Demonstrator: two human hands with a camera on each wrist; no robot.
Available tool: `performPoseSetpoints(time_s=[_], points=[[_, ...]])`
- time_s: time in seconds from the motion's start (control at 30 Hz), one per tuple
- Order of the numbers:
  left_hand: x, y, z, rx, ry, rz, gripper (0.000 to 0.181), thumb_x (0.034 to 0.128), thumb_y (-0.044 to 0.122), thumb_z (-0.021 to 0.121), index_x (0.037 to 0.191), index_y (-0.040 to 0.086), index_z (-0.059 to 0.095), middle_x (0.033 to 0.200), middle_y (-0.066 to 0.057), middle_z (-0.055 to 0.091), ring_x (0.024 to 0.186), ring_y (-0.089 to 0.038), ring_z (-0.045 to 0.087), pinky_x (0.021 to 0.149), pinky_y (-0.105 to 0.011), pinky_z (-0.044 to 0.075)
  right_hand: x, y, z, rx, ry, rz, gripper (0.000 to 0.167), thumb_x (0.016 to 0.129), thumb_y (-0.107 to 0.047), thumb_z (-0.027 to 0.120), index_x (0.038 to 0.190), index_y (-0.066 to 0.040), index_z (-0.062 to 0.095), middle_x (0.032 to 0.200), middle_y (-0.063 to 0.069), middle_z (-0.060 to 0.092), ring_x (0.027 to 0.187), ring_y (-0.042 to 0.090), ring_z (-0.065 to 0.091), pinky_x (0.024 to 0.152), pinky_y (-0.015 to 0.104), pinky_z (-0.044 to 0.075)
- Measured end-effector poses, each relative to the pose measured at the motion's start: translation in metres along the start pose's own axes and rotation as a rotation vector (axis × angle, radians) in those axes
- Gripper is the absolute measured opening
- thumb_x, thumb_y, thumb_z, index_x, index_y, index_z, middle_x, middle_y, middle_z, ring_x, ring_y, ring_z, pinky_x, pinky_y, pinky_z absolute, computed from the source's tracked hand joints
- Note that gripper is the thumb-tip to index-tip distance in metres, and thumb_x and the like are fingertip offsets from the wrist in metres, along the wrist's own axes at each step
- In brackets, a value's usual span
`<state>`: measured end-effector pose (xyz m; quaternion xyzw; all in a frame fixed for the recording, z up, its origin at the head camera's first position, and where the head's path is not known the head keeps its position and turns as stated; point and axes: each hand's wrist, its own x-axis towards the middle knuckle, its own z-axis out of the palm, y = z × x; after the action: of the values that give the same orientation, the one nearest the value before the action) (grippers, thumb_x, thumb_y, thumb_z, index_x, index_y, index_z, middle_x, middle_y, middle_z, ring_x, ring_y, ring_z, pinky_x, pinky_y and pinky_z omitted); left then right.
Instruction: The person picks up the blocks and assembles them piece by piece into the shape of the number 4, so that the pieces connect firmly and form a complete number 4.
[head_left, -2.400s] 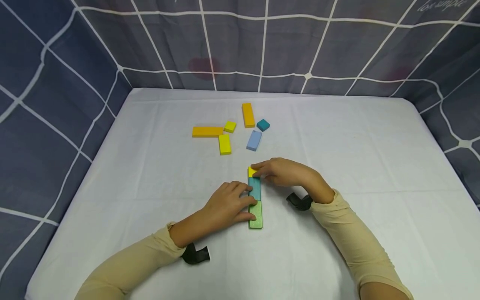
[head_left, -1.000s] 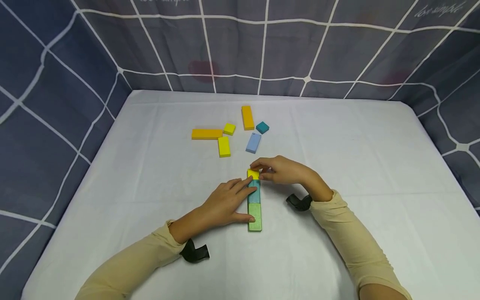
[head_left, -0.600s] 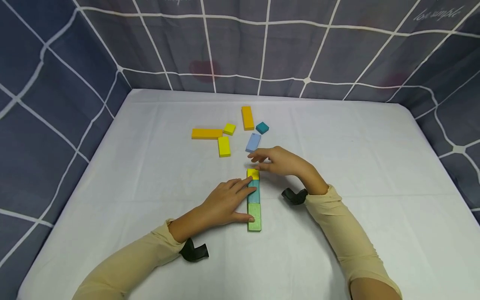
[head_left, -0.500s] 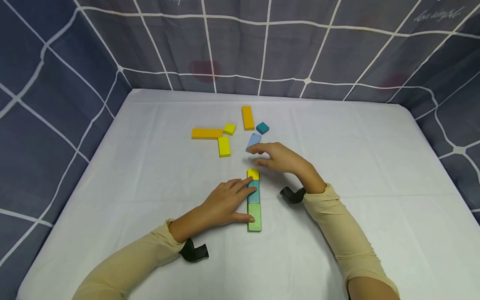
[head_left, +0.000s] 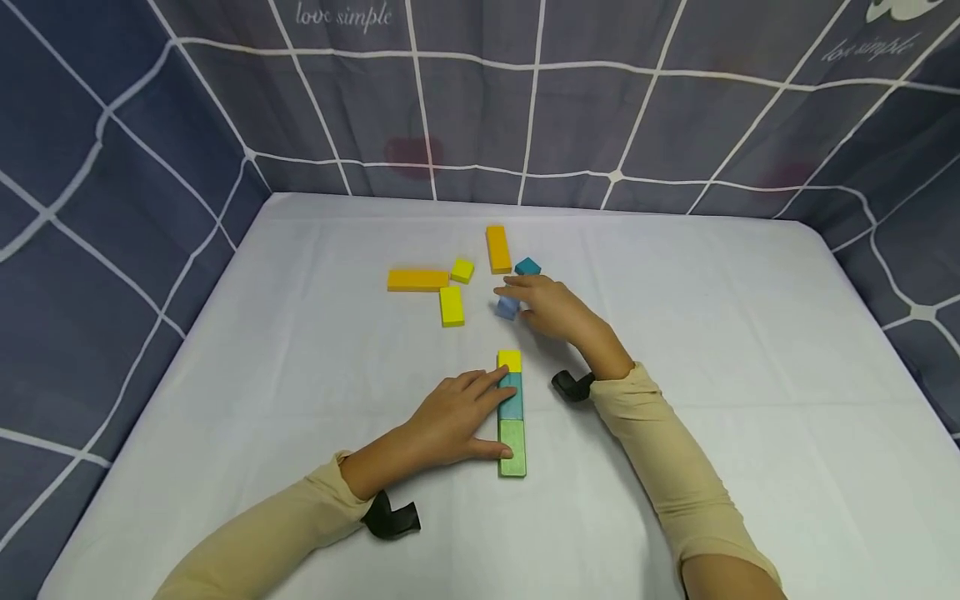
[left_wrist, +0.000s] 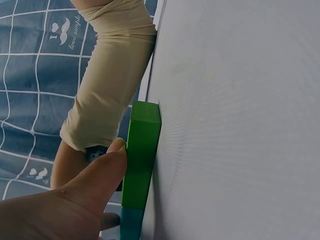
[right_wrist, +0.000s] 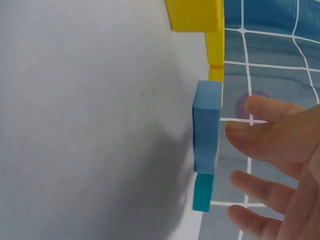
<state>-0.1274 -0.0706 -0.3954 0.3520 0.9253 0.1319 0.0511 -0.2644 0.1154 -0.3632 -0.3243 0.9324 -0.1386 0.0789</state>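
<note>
A column of blocks lies on the white cloth: a small yellow block (head_left: pixel 509 360) at the far end, a teal block (head_left: pixel 511 397) in the middle, a green block (head_left: pixel 513 462) nearest. My left hand (head_left: pixel 450 421) rests on the column, fingers spread, its thumb on the green block (left_wrist: pixel 142 155). Over the light blue block (head_left: pixel 507 307) hovers my right hand (head_left: pixel 558 312), fingers parted. In the right wrist view a gap shows between the hand (right_wrist: pixel 280 165) and the blue block (right_wrist: pixel 206 127); a teal block (right_wrist: pixel 203 192) sits beyond.
Two orange blocks (head_left: pixel 417 280) (head_left: pixel 498 250) and two yellow blocks (head_left: pixel 462 270) (head_left: pixel 452 307) lie left of and behind the light blue one. A grey checked curtain (head_left: pixel 480 108) rises behind the table's far edge. Black straps (head_left: pixel 392 517) hang at both wrists.
My right hand has left the small yellow block and moved away from me to the light blue block. My left hand's fingers spread out along the column, and it has since stayed there.
</note>
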Motion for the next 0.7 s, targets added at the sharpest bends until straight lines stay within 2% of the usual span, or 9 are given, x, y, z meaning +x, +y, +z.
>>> performPoseSetpoints(time_s=[0.17, 0.4, 0.6, 0.7], points=[[0.0, 0.001, 0.002, 0.012, 0.006, -0.003, 0.079, 0.0749, 0.064, 0.057, 0.135, 0.015, 0.044, 0.145, -0.007, 0.035, 0.127, -0.026, 0.04, 0.094, -0.042, 0.04, 0.0, 0.002, 0.004, -0.01, -0.002, 0.001, 0.049, 0.086, -0.001, 0.056, 0.132, -0.015, 0.05, 0.143, 0.008, 0.04, 0.13, 0.033, 0.037, 0.098, 0.059, 0.033], [0.001, 0.0, 0.003, 0.02, 0.007, 0.0, 0.079, 0.0748, 0.064, 0.057, 0.136, 0.016, 0.043, 0.146, -0.007, 0.034, 0.126, -0.026, 0.04, 0.094, -0.042, 0.04, 0.0, 0.001, 0.004, -0.059, -0.07, 0.066, 0.044, 0.088, -0.004, 0.055, 0.13, -0.016, 0.052, 0.141, 0.006, 0.042, 0.131, 0.033, 0.036, 0.101, 0.055, 0.032], [0.001, 0.0, 0.003, 0.024, 0.013, 0.009, 0.08, 0.0746, 0.065, 0.057, 0.136, 0.016, 0.043, 0.146, -0.007, 0.034, 0.126, -0.026, 0.04, 0.093, -0.042, 0.04, -0.009, -0.001, 0.002, -0.146, -0.047, 0.072, 0.042, 0.086, -0.005, 0.059, 0.126, -0.019, 0.057, 0.136, 0.006, 0.049, 0.123, 0.035, 0.043, 0.098, 0.049, 0.038], [0.001, 0.001, 0.003, 0.016, 0.012, 0.005, 0.079, 0.0744, 0.064, 0.058, 0.136, 0.016, 0.043, 0.146, -0.007, 0.034, 0.126, -0.026, 0.04, 0.092, -0.042, 0.04, -0.017, -0.002, 0.003, -0.157, -0.027, 0.063, 0.04, 0.085, -0.006, 0.061, 0.123, -0.017, 0.059, 0.129, 0.008, 0.054, 0.119, 0.033, 0.045, 0.096, 0.047, 0.04]])
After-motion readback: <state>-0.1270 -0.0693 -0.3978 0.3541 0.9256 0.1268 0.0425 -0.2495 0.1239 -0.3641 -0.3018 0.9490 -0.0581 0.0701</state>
